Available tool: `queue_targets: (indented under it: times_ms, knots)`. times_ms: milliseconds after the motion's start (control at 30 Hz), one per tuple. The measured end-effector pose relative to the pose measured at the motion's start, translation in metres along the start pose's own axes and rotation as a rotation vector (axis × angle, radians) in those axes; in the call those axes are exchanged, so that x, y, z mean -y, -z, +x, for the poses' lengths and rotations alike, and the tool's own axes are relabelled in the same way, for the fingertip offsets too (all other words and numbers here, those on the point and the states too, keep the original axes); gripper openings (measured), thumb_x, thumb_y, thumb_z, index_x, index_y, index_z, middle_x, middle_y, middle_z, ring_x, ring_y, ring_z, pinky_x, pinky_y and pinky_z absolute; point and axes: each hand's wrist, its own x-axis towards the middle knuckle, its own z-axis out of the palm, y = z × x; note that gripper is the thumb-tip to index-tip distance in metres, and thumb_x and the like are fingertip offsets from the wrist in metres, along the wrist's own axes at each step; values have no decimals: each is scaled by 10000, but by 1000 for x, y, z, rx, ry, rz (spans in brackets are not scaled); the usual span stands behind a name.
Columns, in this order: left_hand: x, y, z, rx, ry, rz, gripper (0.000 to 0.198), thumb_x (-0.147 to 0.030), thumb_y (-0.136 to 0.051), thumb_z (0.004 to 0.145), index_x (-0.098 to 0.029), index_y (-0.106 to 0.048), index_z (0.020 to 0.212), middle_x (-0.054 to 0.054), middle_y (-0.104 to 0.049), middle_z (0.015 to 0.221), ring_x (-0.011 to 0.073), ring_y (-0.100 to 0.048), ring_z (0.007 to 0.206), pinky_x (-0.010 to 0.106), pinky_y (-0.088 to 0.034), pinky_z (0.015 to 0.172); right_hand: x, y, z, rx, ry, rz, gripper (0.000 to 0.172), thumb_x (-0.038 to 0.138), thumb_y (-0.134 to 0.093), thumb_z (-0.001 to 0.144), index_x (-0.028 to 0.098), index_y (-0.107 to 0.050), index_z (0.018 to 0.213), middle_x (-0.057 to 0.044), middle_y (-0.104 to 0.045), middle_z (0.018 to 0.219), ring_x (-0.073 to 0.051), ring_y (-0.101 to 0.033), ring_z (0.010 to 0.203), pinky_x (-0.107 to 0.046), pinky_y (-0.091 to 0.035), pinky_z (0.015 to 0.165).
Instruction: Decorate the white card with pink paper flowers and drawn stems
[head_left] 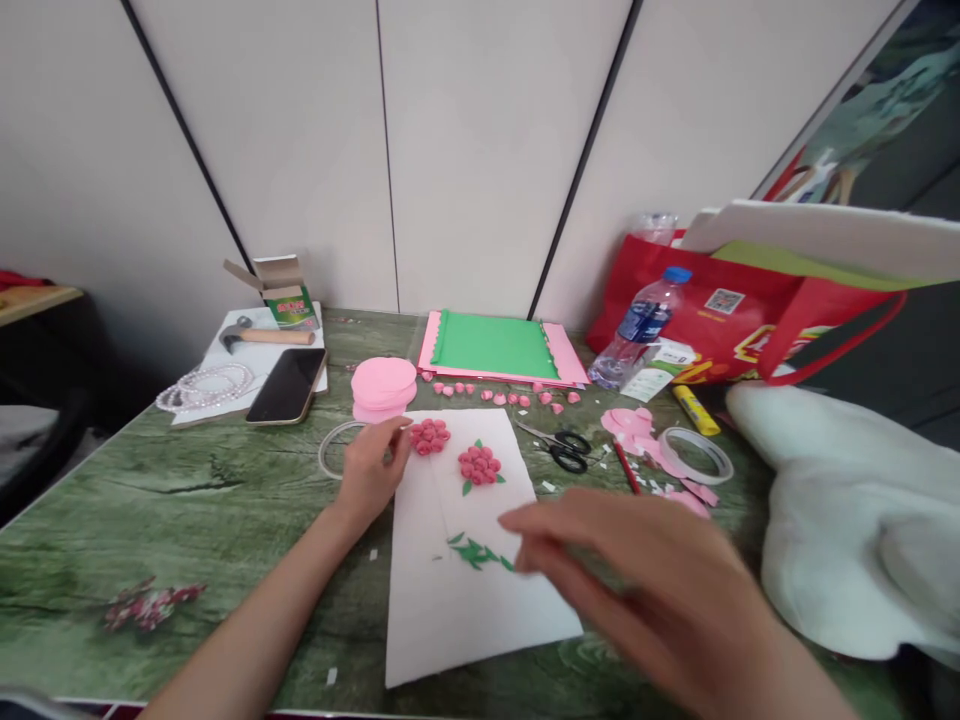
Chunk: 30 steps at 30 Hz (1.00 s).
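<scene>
On the table lies a white sheet of paper [457,630] bearing two clusters of pink rolled-paper roses. The right flower cluster [480,463] has green leaves around it; beside the left flower cluster [430,437] no leaves show. Closed in a pinch, my left hand [371,468] is at the left cluster's outer edge; what it pinches is too small to make out. Above the sheet's right side, my right hand [637,580] is blurred, thumb and forefinger close together near loose green paper leaves [476,552]. Anything between those fingertips cannot be made out.
Black-handled scissors [568,452], a tape roll [696,457] and pink paper scraps lie right of the sheet. Behind are small pink paper rolls [499,398] and green paper [495,345]. A phone [287,385] and hammer [268,336] lie left; a water bottle [637,330] stands right.
</scene>
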Motion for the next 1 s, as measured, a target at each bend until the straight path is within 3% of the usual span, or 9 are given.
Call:
queue_targets:
  times_ms: [67, 100, 167, 233, 333, 633, 800, 900, 1000]
  knots:
    - [-10, 6, 1, 152, -51, -114, 214, -320, -477, 859, -179, -635, 824, 14, -659, 742, 106, -545, 599, 213, -429, 608, -17, -9, 15, -8, -67, 16, 165, 240, -499, 873, 261, -615, 989, -33, -651, 857, -158, -619, 710, -283, -508, 645]
    - [-15, 9, 2, 287, -75, -207, 207, -329, -509, 848, -183, -638, 782, 4, -647, 728, 97, -532, 586, 202, -417, 581, -27, -18, 15, 55, -129, 22, 133, 215, -515, 856, 227, -631, 920, -39, -638, 861, -144, -606, 664, -271, -499, 622]
    - [-27, 16, 2, 606, -112, -357, 204, -355, -591, 800, -186, -648, 702, -8, -615, 696, 98, -522, 597, 198, -397, 566, -47, -40, 4, 164, -263, 36, 149, 146, -576, 787, 200, -632, 914, -49, -608, 924, -122, -588, 627, -250, -487, 595]
    - [-36, 21, 2, 848, -136, -407, 181, -365, -667, 735, -191, -666, 683, -12, -587, 705, 102, -517, 613, 201, -386, 566, -59, -60, -10, 201, -356, 59, 218, 114, -625, 730, 206, -626, 928, -44, -580, 947, -125, -584, 663, -239, -481, 601]
    - [-45, 23, -2, 985, -173, -364, 137, -319, -721, 681, -202, -682, 740, -19, -565, 757, 103, -507, 628, 201, -378, 572, -64, -75, -22, 191, -444, 96, 240, 103, -641, 703, 212, -619, 916, -38, -545, 972, -116, -566, 670, -235, -474, 619]
    - [-47, 14, -7, 1069, -215, -370, 80, -247, -697, 718, -172, -702, 747, 11, -618, 818, 110, -545, 659, 209, -402, 629, -62, -69, -20, 185, -463, 232, 300, 44, -652, 633, 201, -609, 885, -20, -511, 1018, -110, -527, 742, -206, -444, 623]
    - [-45, 14, -7, 992, -166, -477, 113, -223, -604, 779, -167, -699, 752, 25, -632, 812, 113, -554, 679, 211, -412, 636, -61, -69, -16, 164, -466, 249, 191, 83, -629, 690, 177, -618, 855, -34, -525, 957, -108, -534, 706, -210, -446, 602]
    - [-35, 20, 3, 805, 45, -475, 112, -225, -602, 747, -151, -678, 709, 17, -628, 729, 103, -530, 618, 198, -393, 569, -57, -73, -6, 104, -451, 244, 93, 124, -568, 764, 156, -617, 837, -36, -539, 863, -103, -542, 653, -214, -448, 583]
    - [-16, 30, 17, 645, 405, -391, 136, -250, -604, 722, -143, -644, 647, -19, -584, 566, 84, -478, 497, 185, -345, 477, -53, -78, 6, 77, -401, 243, 92, 146, -550, 786, 157, -612, 852, -31, -559, 825, -109, -558, 656, -213, -447, 577]
